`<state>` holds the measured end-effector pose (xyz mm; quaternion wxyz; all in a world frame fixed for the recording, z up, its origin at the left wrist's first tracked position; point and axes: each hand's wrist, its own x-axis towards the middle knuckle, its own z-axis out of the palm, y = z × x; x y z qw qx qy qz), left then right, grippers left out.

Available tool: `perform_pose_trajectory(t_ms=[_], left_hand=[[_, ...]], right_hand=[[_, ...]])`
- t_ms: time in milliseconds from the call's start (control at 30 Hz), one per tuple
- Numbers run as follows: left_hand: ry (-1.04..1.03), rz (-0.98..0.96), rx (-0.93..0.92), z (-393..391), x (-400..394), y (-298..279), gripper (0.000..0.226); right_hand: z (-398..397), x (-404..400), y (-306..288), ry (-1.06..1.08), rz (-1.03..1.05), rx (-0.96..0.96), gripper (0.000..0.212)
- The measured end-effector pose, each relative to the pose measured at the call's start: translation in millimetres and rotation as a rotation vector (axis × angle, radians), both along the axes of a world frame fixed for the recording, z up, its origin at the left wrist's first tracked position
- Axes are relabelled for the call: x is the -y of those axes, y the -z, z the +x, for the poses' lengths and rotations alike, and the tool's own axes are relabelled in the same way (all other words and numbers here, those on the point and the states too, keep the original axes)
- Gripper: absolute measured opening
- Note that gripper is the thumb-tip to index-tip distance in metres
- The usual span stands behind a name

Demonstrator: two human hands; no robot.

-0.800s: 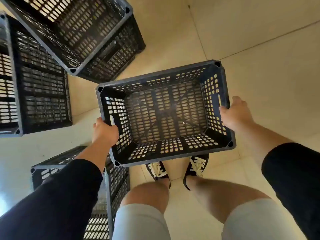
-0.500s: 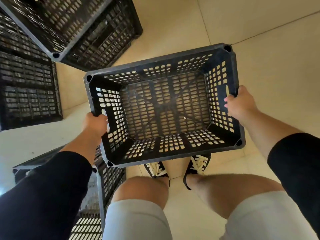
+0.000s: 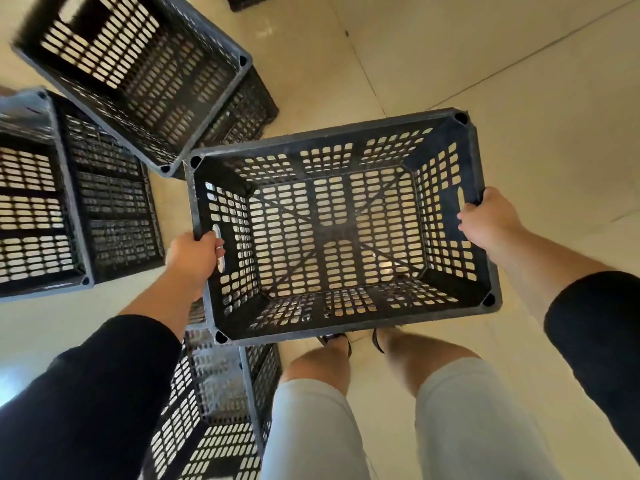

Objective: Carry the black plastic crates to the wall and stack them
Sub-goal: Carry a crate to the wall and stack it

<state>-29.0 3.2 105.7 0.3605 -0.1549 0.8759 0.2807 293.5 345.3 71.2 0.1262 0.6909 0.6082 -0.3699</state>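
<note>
The left hand [image 3: 194, 252] and right hand [image 3: 490, 223] each grip a short side of the black crate [image 3: 341, 308]. The crate is held above the floor [image 3: 485, 64]. No label or writing on it can be read.

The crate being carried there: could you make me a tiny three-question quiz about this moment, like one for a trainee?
1. True or false: the carried crate has something inside it.
2. Which hands grip its rim? A) the left hand only B) the right hand only C) both
3. Fill in: the other crates, such as the tilted crate and the crate at the left edge, lie to the person's ____ side.

Key: 1 false, it looks empty, with the floor showing through its slots; 2 C; 3 left.
</note>
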Motion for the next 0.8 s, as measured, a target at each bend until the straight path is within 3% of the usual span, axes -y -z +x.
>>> perform_pose_trajectory(t_ms=[400,633,800], left_hand=[[0.241,0.102,-0.007,12.2,-38.4,-260.8,0.021],[0.477,0.156,-0.046,45.4,-71.1,-356.3,0.021],[0.632,0.208,-0.054,79.3,-108.4,-397.8,0.028]], right_hand=[[85.0,41.6,-272.4,0.217,0.018,-0.041,0.026],[139.0,106.8,-384.2,0.448,0.112,-0.023,0.029],[192.6,138.8,-430.6,0.594,0.155,-0.008,0.035]])
